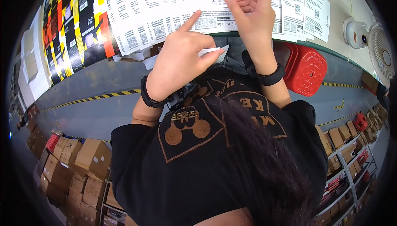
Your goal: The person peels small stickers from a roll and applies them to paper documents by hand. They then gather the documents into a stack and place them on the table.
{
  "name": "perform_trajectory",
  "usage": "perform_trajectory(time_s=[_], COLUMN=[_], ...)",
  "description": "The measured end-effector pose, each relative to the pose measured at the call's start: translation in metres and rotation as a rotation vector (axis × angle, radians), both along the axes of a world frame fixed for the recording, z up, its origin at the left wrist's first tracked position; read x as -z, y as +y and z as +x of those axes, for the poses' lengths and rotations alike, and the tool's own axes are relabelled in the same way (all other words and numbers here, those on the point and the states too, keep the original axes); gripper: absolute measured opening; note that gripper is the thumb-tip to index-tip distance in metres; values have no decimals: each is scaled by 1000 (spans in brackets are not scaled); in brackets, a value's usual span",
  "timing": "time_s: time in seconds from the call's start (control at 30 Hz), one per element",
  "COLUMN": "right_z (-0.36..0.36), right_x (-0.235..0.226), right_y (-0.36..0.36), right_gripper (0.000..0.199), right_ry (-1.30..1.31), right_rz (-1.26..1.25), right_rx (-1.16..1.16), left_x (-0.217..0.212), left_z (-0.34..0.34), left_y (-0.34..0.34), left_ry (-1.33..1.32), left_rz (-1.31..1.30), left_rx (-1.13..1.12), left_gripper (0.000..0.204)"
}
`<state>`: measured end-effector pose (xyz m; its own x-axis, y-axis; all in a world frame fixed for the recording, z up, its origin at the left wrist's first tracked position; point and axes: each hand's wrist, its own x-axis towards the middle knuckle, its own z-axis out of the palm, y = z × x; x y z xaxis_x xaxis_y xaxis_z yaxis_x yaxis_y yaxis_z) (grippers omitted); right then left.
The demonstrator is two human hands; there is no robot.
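Note:
My left hand [182, 56] is closed, with a small white paper slip [209, 51] pinched near its thumb. Its index finger stretches out to the lower part of a printed white sheet [178, 7]. That sheet lies in an overlapping row of similar ones along the table edge. Above the same row is my right hand [254, 19], its thumb extended beside a printed square code and its index finger raised toward the top edge of the picture. The other right fingers are curled, and I see nothing held in them. Both wrists wear black bands.
Black, yellow and red printed packaging [78, 23] lies at the left of the table. More printed sheets [316, 13] overlap at the right, near a white fan [381, 50]. A red plastic stool [306, 69] stands below the table edge. Cardboard boxes [93, 158] and shelving [349, 168] are behind me.

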<state>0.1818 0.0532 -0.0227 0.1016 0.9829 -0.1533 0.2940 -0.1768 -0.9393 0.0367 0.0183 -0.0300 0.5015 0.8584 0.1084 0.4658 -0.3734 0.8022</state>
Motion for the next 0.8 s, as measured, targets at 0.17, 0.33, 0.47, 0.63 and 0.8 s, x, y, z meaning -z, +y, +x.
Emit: perform_trajectory(time_s=[0.17, 0.33, 0.47, 0.63, 0.8], right_z=[-4, 10, 0, 14, 50], right_x=[15, 41, 55, 21, 22], right_y=[1, 0, 24, -17, -14], right_gripper=[56, 56, 57, 61, 45], right_ry=[-474, -534, -440, -685, -690], right_rz=[183, 402, 1324, 633, 579], right_rx=[18, 24, -130, -527, -381], left_x=[0, -10, -15, -10, -12], left_z=[0, -8, -11, -14, -13], left_y=[-1, -5, -6, -8, -9], left_ry=[6, 1, 43, 54, 32], left_rz=[1, 7, -1, 16, -5], left_rx=[9, -26, -20, -33, -45], left_gripper=[17, 17, 17, 16, 16])
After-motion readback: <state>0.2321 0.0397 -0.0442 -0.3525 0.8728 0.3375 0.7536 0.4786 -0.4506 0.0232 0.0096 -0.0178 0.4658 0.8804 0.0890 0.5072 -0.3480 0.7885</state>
